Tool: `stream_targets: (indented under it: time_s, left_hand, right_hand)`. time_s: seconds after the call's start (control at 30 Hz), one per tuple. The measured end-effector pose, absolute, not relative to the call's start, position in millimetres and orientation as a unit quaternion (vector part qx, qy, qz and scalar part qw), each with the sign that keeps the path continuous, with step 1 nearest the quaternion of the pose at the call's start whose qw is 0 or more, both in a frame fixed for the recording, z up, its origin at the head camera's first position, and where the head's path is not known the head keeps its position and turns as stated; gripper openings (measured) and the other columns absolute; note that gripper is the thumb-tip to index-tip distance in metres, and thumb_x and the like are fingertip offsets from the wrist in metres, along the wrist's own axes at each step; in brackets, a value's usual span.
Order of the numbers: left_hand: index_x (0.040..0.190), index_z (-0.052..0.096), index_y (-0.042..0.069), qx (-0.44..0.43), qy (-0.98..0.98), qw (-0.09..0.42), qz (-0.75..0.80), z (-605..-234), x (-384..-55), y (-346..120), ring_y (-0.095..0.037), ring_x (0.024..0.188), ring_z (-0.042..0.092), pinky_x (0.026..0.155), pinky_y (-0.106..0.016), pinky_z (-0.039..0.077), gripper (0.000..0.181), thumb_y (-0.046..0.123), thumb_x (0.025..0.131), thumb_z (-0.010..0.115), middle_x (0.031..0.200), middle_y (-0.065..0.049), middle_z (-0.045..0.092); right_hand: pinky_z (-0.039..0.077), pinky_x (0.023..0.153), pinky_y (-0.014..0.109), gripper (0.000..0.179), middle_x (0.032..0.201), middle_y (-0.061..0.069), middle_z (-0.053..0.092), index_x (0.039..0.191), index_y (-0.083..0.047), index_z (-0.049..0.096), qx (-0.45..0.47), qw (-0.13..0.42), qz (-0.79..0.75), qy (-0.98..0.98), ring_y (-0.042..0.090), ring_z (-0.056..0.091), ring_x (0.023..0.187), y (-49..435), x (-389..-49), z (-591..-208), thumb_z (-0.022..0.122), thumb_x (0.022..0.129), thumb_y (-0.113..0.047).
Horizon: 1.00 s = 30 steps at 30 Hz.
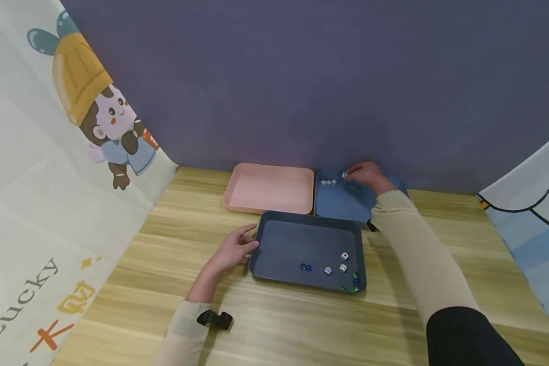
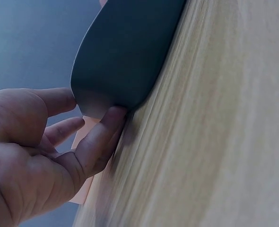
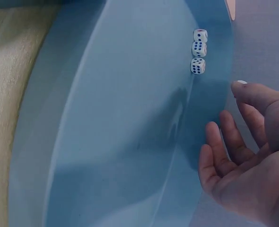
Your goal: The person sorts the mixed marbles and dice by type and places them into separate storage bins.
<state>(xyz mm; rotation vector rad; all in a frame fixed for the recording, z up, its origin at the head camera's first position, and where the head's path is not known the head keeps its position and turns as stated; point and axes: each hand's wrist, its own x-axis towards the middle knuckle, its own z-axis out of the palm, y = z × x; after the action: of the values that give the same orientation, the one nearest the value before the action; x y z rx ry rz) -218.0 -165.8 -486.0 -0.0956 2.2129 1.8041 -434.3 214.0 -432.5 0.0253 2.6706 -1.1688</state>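
Observation:
My right hand [image 1: 368, 175] pinches a white die [image 1: 344, 175] between thumb and fingertips, above the far side of the blue tray [image 1: 338, 203]. In the right wrist view, only a sliver of that die [image 3: 242, 82] shows by the thumb tip. Three white dice [image 3: 198, 49] sit in a row along that tray's far edge. My left hand [image 1: 231, 249] holds the left end of the dark grey tray [image 1: 297, 236], one digit at the rim and another low on its wall. Inside are three white dice [image 1: 343, 268], two small blue round pieces [image 1: 306, 267] and several small green and blue pieces [image 1: 355, 278].
A pink tray [image 1: 270, 190] stands at the back left, beside the blue one and behind the dark grey one. All three trays are on a wood-grain table [image 1: 174, 213]. A dark blue-grey wall [image 1: 274, 81] rises directly behind, with printed cloths [image 1: 36, 152] at the sides.

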Motion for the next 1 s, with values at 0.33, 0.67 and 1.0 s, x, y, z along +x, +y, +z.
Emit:
stream_targets:
  time_s: [0.33, 0.67, 1.0]
  left_hand:
    - [0.148, 0.043, 0.016, -0.036, 0.765, 0.144, 0.627, -485, -226, -157, -0.026, 0.091, 0.063, 0.067, -0.038, 0.056, 0.055, 0.007, 0.096, 0.061, 0.118, -0.021, 0.057]
    - [0.148, 0.042, 0.015, -0.044, 0.749, 0.142, 0.646, -486, -226, -158, -0.028, 0.094, 0.063, 0.069, -0.040, 0.056, 0.055, 0.006, 0.097, 0.059, 0.122, -0.024, 0.054]
    - [0.148, 0.042, 0.013, -0.050, 0.747, 0.146, 0.647, -485, -227, -155, -0.027, 0.093, 0.062, 0.068, -0.038, 0.056, 0.054, 0.005, 0.097, 0.059, 0.119, -0.023, 0.053]
  right_hand:
    - [0.041, 0.096, 0.051, 0.041, 0.131, 0.023, 0.051, 0.124, 0.004, 0.061, -0.008, 0.097, -0.371, 0.924, 0.040, 0.049, 0.116, 222, -445, -435, 0.068, 0.090, -0.017]
    - [0.047, 0.087, 0.049, 0.038, 0.126, 0.022, 0.055, 0.125, 0.002, 0.061, -0.067, 0.117, -0.356, 0.925, 0.036, 0.057, 0.105, 229, -438, -428, 0.063, 0.095, -0.020]
    - [0.047, 0.085, 0.049, 0.033, 0.118, 0.020, 0.060, 0.121, 0.001, 0.063, -0.149, 0.110, -0.346, 0.920, 0.036, 0.057, 0.105, 228, -406, -421, 0.060, 0.097, -0.021]
